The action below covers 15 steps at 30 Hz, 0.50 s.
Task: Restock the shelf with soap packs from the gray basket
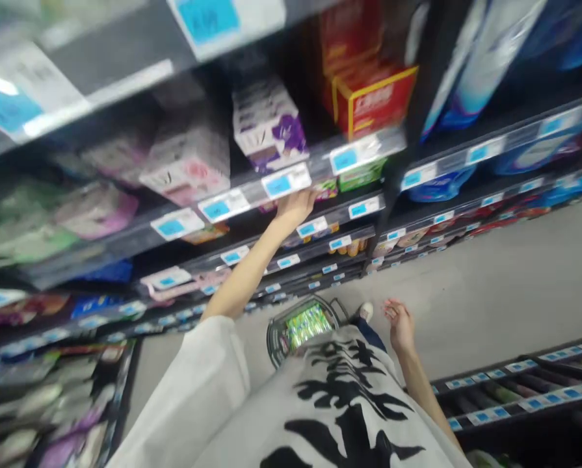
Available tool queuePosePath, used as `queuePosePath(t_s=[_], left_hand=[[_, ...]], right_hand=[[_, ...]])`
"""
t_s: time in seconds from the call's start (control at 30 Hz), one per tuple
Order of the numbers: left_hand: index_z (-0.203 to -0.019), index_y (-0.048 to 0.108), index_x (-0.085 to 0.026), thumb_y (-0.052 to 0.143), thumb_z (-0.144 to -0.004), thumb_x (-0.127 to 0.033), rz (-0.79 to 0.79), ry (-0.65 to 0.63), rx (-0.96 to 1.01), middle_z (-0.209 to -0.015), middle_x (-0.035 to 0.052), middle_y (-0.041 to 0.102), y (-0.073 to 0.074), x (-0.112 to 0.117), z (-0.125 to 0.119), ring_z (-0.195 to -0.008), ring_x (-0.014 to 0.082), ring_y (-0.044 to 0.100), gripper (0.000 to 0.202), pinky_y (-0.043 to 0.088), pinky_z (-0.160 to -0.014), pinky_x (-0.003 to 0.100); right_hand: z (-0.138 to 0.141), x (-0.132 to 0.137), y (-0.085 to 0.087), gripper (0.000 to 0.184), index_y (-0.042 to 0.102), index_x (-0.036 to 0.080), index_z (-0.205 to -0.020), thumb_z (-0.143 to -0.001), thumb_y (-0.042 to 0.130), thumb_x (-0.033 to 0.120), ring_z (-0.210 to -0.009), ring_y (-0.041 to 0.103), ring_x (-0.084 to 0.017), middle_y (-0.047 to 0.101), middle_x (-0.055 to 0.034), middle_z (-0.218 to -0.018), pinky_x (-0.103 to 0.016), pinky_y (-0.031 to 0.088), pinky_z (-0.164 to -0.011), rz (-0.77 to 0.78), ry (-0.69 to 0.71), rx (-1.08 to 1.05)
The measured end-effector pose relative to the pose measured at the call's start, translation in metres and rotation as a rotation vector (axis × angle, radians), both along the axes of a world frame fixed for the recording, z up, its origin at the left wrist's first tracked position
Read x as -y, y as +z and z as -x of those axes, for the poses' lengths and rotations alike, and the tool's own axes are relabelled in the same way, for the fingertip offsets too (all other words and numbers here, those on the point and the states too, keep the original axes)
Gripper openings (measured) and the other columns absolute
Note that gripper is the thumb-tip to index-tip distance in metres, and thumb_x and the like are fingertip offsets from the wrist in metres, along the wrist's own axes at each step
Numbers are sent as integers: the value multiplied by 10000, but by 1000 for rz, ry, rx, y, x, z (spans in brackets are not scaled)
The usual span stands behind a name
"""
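Note:
My left hand (294, 207) reaches into a shelf below a strip of price labels. Its fingertips are hidden among pink and green packets (326, 189), so I cannot make out whether it grips one. Just above it stands a row of white and purple boxes (274, 127). Lower right, my right hand (398, 320) hangs over the floor, fingers loosely apart, with nothing in it. Between my arms, on the floor by my feet, is a dark shopping basket (272, 341) with shiny green packets (307, 324) inside.
Red boxes (381, 101) and pink-white boxes (190, 162) fill the shelf above. Blue packages (441, 185) line the shelves to the right. The grey floor (505, 273) runs between this shelving and another rack (525, 396) at lower right.

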<state>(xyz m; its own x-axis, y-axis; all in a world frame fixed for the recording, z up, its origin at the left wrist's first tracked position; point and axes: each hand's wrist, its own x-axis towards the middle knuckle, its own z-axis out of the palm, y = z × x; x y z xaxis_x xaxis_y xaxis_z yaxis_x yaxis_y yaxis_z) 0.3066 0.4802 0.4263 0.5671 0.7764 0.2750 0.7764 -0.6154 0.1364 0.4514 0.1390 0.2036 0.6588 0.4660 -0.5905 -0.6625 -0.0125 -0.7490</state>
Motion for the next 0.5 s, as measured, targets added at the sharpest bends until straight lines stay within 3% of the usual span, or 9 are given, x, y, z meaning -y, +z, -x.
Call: queuePosePath(t_s=[0.13,0.3,0.4,0.5], left_hand=[[-1548,431,-160,371,-1088,-415,21,-21,-145,-1551,112,500,8,-6,-6,-1410,291,488,530,370,-1223,480],[-1584,364,-218,294,-1100,-421,-51,-128,-226,-1532,31,495,17,-14,-5,-1468,278,434,529,398,-1208,458],[-1604,319,-227,96,-1085,-457,-77,-113,-267,-1567,16,442,31,3,2,-1488,265,407,609,370,-1202,453],[-1616,272,-182,-167,-1001,-430,-137,-75,-270,-1620,10,347,42,40,28,-1529,246,325,795,262,-1228,459]], right_hand=[[-1,-10,-9,232,703,180,-795,-603,743,304,-612,645,-111,721,1,-709,-211,512,-607,11,105,34],[8,-16,-27,206,707,189,-785,-623,740,311,-612,641,-108,718,9,-715,-218,496,-614,111,267,21],[13,-23,-28,212,712,190,-793,-635,735,330,-631,654,-117,728,0,-737,-229,496,-629,137,400,55],[17,-31,-26,216,705,194,-812,-656,725,341,-649,662,-123,734,-3,-770,-239,494,-648,125,502,129]])
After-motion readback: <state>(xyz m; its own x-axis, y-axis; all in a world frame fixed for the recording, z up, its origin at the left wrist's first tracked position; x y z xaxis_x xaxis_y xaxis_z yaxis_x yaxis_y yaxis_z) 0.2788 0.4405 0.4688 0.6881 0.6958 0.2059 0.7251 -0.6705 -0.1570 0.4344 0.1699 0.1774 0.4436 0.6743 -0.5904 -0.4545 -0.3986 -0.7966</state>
